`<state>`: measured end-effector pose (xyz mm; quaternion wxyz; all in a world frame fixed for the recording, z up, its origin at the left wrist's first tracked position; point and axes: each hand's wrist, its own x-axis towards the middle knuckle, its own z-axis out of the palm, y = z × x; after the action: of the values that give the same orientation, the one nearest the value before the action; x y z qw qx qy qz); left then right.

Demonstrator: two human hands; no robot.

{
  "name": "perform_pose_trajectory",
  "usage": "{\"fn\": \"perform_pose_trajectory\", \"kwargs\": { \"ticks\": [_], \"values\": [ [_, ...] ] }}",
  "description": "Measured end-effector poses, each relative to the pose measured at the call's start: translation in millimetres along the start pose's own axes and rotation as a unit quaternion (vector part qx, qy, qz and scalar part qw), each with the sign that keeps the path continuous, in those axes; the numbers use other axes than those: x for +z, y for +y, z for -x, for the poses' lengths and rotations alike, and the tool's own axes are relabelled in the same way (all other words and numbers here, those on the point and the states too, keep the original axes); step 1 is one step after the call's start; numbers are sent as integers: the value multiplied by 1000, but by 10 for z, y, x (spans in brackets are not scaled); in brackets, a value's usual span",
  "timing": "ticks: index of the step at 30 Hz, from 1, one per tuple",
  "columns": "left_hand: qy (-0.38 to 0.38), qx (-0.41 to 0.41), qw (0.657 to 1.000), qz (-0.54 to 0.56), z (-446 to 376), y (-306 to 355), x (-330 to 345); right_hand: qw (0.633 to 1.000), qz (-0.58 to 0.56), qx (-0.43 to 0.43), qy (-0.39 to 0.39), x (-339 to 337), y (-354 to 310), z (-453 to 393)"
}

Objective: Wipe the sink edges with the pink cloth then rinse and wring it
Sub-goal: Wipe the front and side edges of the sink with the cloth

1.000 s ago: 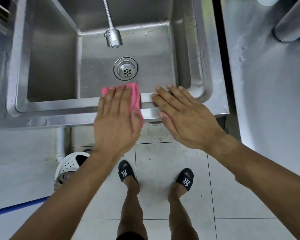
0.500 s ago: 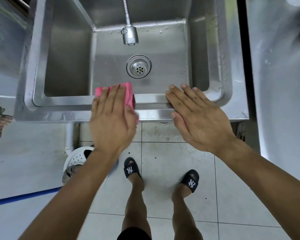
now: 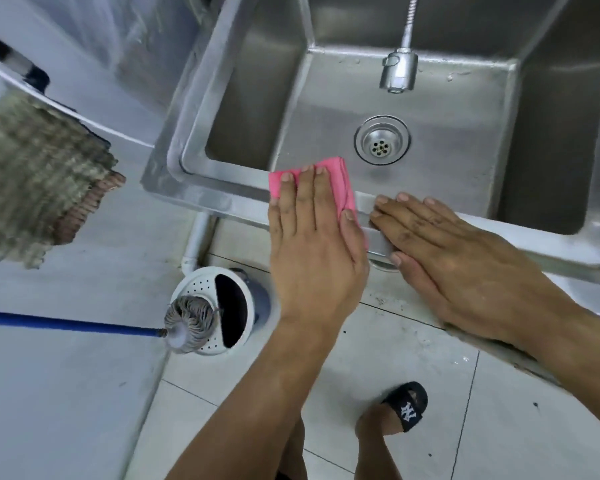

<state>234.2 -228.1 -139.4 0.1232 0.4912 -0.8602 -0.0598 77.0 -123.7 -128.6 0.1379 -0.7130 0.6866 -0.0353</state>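
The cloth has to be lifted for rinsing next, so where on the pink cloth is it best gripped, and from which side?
Probably the far edge of the pink cloth, which overhangs the front rim of the sink into the basin. It is free past the fingertips of the left hand pressing it flat, so pinch it from the basin side, fingers above, thumb below. The right hand lies flat alongside.

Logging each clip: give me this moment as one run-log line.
phase: wiping | left hand: flat on folded pink cloth | place: front edge of steel sink | right hand: bare on edge
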Motion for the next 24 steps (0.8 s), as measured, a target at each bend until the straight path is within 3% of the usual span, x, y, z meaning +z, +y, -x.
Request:
{"fn": "perform_pose_trajectory", "kwargs": {
  "ticks": [9,19,24],
  "values": [
    [41,-97,994,34,-91,-95,55,995,-2,-101,5,19,165,-270],
    [57,53,997,9,-138,-408,60,992,21,-117,39,45,148,-332],
    [85,-3,996,28,-179,-354,91,989,50,-126,57,73,134,-308]
  ]
}}
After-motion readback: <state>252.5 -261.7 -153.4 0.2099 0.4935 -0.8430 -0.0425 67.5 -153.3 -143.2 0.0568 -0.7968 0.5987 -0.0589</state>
